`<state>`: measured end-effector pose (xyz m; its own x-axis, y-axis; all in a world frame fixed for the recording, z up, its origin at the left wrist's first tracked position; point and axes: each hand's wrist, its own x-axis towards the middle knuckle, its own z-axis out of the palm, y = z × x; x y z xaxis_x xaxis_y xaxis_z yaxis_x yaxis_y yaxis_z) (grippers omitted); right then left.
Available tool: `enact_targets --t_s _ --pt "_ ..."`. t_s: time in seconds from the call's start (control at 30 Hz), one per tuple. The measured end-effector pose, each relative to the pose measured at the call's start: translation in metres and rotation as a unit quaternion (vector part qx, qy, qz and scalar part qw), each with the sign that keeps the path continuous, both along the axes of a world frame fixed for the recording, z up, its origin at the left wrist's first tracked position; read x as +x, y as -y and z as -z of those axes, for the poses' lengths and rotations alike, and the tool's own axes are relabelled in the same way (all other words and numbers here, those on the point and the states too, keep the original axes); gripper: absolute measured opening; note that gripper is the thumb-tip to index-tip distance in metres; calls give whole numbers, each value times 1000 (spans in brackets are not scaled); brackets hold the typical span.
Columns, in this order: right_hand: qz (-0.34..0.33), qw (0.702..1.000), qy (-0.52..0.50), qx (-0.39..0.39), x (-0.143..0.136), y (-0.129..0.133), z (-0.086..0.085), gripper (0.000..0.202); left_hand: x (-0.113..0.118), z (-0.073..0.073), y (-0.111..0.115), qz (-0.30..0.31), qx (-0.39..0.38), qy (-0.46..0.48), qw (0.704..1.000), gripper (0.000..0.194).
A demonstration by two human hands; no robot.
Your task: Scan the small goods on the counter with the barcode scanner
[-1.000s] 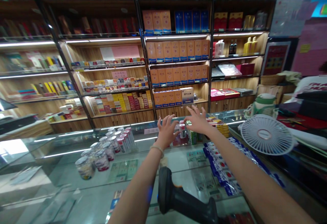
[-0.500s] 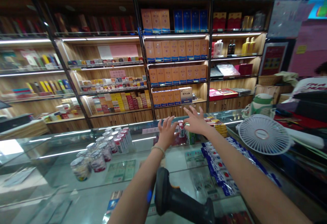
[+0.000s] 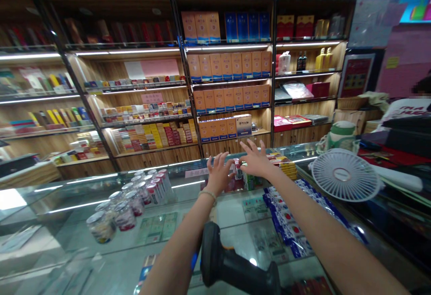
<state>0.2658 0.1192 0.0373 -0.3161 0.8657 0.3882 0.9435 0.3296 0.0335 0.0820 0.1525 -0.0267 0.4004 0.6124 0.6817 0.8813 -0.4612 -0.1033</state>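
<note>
Both arms reach over a glass counter (image 3: pixel 232 236). My left hand (image 3: pixel 218 174), with a bracelet at the wrist, has its fingers spread and holds nothing. It is beside a small red and white can (image 3: pixel 238 171). On the can's other side, my right hand (image 3: pixel 255 161) is open too, fingers apart, over green packs (image 3: pixel 251 182). Whether either hand touches the can is unclear. A black barcode scanner (image 3: pixel 232 261) is between the forearms, close to the camera.
Jars (image 3: pixel 125 215) and cans (image 3: pixel 158 187) are grouped at left. Blue and white packets (image 3: pixel 289 216), a white fan (image 3: pixel 344 174) and a green-white jug (image 3: pixel 340 135) are at right. Stocked shelves (image 3: pixel 232 81) line the back; a person's white shirt shows far right.
The view has shifted slightly, so the shelves and counter items appear a little further left. Both hands keep nearly the same open pose around the can.
</note>
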Motion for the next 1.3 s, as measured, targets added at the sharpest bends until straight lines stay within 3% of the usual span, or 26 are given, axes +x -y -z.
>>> enact_targets --t_s 0.17,0.37,0.63,0.83,1.0,1.17,1.3 --pt "5 1000 0 -9 3 -3 0 35 -2 1 -1 -15 -4 -2 1000 47" --pt "21 1000 2 -10 7 -5 1 62 -18 -4 4 -32 9 -37 999 75" --pt "10 1000 -4 17 -3 2 1 60 -48 -24 32 -63 26 -41 997 66" --pt "-6 988 -58 141 -30 16 -5 49 -95 -60 71 -109 59 -3 992 56" --pt "-46 983 -95 152 -65 34 -15 45 -145 -84 103 -153 82 9 985 48" --pt "-81 984 -108 119 -103 41 -22 45 -187 -92 123 -198 106 17 974 43" --pt "-114 982 -104 107 -137 43 -24 46 -212 -88 129 -219 117 23 968 34"
